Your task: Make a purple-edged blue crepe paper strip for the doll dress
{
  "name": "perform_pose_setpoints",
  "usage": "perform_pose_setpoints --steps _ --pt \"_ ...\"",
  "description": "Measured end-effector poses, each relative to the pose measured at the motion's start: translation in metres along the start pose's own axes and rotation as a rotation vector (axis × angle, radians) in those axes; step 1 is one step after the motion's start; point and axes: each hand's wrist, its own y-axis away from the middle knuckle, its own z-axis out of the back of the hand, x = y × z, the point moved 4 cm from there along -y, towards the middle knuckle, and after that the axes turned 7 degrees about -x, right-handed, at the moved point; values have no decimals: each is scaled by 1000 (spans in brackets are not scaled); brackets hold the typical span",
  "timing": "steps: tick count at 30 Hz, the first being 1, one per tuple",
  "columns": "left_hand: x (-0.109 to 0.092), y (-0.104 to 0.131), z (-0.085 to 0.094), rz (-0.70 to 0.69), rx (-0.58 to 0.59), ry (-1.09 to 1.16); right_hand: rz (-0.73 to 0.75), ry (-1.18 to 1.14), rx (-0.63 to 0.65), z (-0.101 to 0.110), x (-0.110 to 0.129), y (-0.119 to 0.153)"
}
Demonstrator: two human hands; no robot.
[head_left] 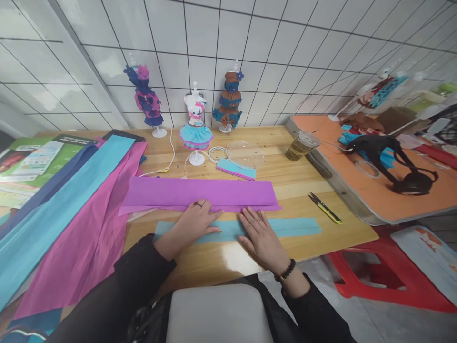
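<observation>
A folded purple cloth lies lengthwise on the wooden table, its near edge under the fingertips of both hands. My left hand rests on that edge with its fingers bent and apart, a ring on one finger. To its right, my right hand lies flat, fingers stretched toward the purple edge. Beneath both hands runs a light blue cloth strip, partly covered by them. Neither hand grips anything that shows.
Three small dress forms stand near the tiled wall. Long cloths cover the left side. A lidded cup and yellow-handled snips are at the right, beside an orange table. A red stool stands below.
</observation>
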Motion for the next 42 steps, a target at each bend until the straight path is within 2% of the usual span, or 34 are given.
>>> perform_pose_setpoints --steps 11,31,38,42 --pt "0 0 -1 -8 6 18 -72 59 -33 -2 -9 4" --pt "1 -1 -2 -5 22 16 -153 85 -77 -3 -45 26" --pt "1 -1 -1 5 31 27 -268 40 -81 0 -72 36" --pt "1 -1 -2 4 30 40 -316 -22 -127 -1 -89 40"
